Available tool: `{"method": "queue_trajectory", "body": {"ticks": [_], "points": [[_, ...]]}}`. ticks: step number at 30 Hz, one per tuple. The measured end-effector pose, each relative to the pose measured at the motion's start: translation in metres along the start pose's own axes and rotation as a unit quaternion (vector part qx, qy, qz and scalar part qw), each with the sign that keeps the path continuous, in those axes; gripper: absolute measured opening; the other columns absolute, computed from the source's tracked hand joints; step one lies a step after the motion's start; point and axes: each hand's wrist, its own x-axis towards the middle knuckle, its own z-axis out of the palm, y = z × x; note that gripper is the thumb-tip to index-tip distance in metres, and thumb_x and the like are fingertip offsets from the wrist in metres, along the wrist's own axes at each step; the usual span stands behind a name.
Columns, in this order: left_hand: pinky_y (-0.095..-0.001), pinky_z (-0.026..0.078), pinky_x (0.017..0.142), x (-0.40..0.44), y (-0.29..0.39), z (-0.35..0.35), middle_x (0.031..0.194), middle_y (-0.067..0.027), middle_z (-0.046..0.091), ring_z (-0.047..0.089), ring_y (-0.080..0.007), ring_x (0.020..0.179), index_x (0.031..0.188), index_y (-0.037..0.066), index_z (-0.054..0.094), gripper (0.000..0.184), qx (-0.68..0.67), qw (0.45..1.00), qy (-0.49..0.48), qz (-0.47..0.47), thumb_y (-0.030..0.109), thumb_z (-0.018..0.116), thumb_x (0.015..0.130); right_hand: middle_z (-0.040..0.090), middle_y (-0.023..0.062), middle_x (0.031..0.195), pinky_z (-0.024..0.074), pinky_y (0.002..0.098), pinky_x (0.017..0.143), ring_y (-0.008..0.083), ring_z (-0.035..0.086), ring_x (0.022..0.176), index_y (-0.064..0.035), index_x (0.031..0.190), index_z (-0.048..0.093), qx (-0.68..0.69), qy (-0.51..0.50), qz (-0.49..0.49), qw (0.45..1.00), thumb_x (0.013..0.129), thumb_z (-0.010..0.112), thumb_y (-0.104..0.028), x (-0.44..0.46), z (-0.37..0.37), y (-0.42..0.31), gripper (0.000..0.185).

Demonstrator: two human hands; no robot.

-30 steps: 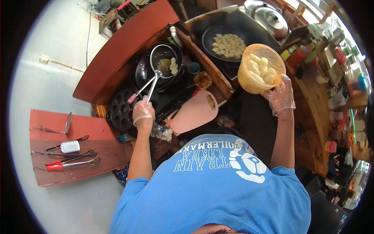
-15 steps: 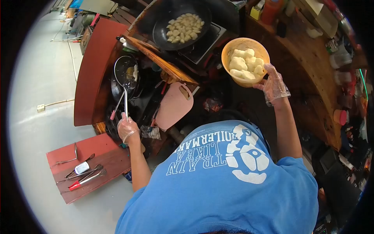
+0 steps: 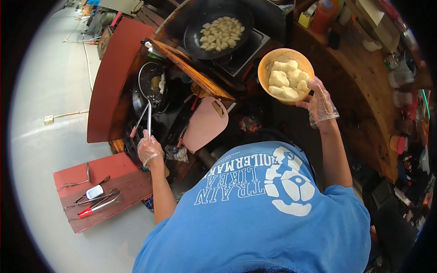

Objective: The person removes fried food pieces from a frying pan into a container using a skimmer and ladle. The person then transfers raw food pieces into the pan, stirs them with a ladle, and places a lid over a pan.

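My left hand, in a clear plastic glove, is closed around the metal handle of a ladle-like strainer, whose round head lies over a small dark pan. Something pale and yellowish shows in or beneath that head. On the right, my gloved right hand grips the side of an orange-yellow bowl and holds it up, tilted toward the camera. Pale lumpy pieces fill much of the bowl. Beyond it, a large wok holds many small pale pieces.
A pink cutting board lies between the pan and my body. Whisks and a grater rest on a red-brown board at the left. Bottles and jars line the wooden counter at the right. A wooden partition edge separates pan and wok.
The view has turned, bringing the wok and pan leftward in the picture. My right hand has tilted the bowl, showing more of its inside. Both hands keep their holds.
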Motion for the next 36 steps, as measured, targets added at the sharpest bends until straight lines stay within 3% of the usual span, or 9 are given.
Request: {"method": "queue_trajectory", "body": {"ticks": [3,12,17,20,26,28,30,32,36], "points": [[-0.0442,0.053,0.077,-0.003,-0.021,0.003,0.088,-0.0163,0.068,0.066,-0.0343,0.085,0.122,0.008,0.066,0.036,-0.031,0.999,0.017,0.009,0.019,0.064,0.088,0.059,0.0088,0.119,0.0572,0.0335,0.069,0.0211,0.064,0.091,-0.0083,0.133,0.051,-0.014,0.002,-0.028,1.0,0.089,0.065,-0.038,-0.006,0.032,0.0,0.055],[-0.0429,0.052,0.076,0.025,-0.099,0.066,0.087,-0.0235,0.069,0.068,-0.0399,0.083,0.118,0.006,0.07,0.04,-0.324,0.945,-0.025,-0.021,0.022,0.072,0.081,0.058,0.0106,0.122,0.0569,0.0328,0.071,0.0211,0.063,0.1,-0.0056,0.138,0.045,-0.022,-0.122,-0.03,0.992,0.088,0.065,-0.039,-0.033,0.161,0.02,0.064],[-0.0243,0.047,0.054,0.043,-0.125,0.124,0.075,-0.0036,0.067,0.056,-0.009,0.057,0.117,-0.004,0.068,0.037,-0.558,0.801,-0.161,-0.144,0.007,0.075,0.082,0.06,0.0119,0.121,0.06,0.0363,0.069,0.023,0.068,0.092,-0.0051,0.132,0.05,-0.014,-0.148,0.017,0.989,0.089,0.062,-0.041,-0.039,0.237,0.058,0.057],[-0.0235,0.042,0.047,0.047,-0.128,0.105,0.069,-0.0021,0.065,0.052,-0.0072,0.051,0.118,-0.002,0.068,0.038,-0.62,0.723,-0.212,-0.221,0.008,0.074,0.083,0.059,0.0133,0.12,0.06,0.0357,0.069,0.0251,0.067,0.095,-0.0042,0.131,0.05,-0.002,-0.176,0.05,0.983,0.089,0.062,-0.042,-0.035,0.282,0.081,0.058],[-0.0235,0.045,0.048,0.079,-0.178,0.121,0.076,-0.0045,0.069,0.058,-0.0072,0.055,0.116,-0.002,0.069,0.037,-0.63,0.749,-0.152,-0.137,0.009,0.075,0.081,0.05,0.0131,0.129,0.0563,0.0391,0.071,0.0279,0.054,0.11,-0.0081,0.128,0.052,-0.041,-0.129,0.088,0.987,0.082,0.069,-0.042,0.006,0.356,0.119,0.059],[-0.0264,0.052,0.06,0.095,-0.196,0.115,0.086,-0.0099,0.074,0.066,-0.0116,0.066,0.116,-0.004,0.069,0.038,-0.572,0.82,0.003,-0.017,0.009,0.076,0.081,0.049,0.0157,0.13,0.0563,0.0406,0.073,0.0296,0.052,0.114,-0.0066,0.129,0.05,-0.129,-0.112,0.054,0.984,0.08,0.071,-0.043,0.027,0.376,0.123,0.064],[-0.0306,0.053,0.078,0.098,-0.204,0.044,0.101,-0.022,0.072,0.071,-0.0177,0.085,0.118,-0.006,0.066,0.038,-0.6,0.797,-0.043,-0.053,0.01,0.073,0.084,0.048,0.0168,0.132,0.0566,0.0419,0.074,0.0309,0.052,0.115,-0.0044,0.128,0.049,-0.132,-0.128,0.036,0.982,0.079,0.072,-0.044,0.042,0.398,0.124,0.066],[-0.0337,0.054,0.075,0.105,-0.22,0.032,0.094,-0.0206,0.072,0.072,-0.0234,0.081,0.119,-0.003,0.066,0.037,-0.479,0.873,0.08,0.033,0.009,0.07,0.084,0.049,0.017,0.131,0.0568,0.0423,0.075,0.0323,0.055,0.114,-0.0025,0.128,0.049,-0.153,-0.1,0.043,0.982,0.079,0.073,-0.044,0.032,0.431,0.108,0.069],[-0.0376,0.054,0.068,0.102,-0.223,-0.006,0.083,-0.0161,0.069,0.068,-0.0304,0.075,0.121,0.001,0.067,0.037,-0.363,0.913,0.158,0.097,0.01,0.068,0.085,0.053,0.0108,0.128,0.0511,0.046,0.083,0.0273,0.06,0.107,-0.01,0.132,0.051,-0.134,-0.128,0.059,0.981,0.08,0.071,-0.045,0.053,0.475,0.11,0.066]]}}
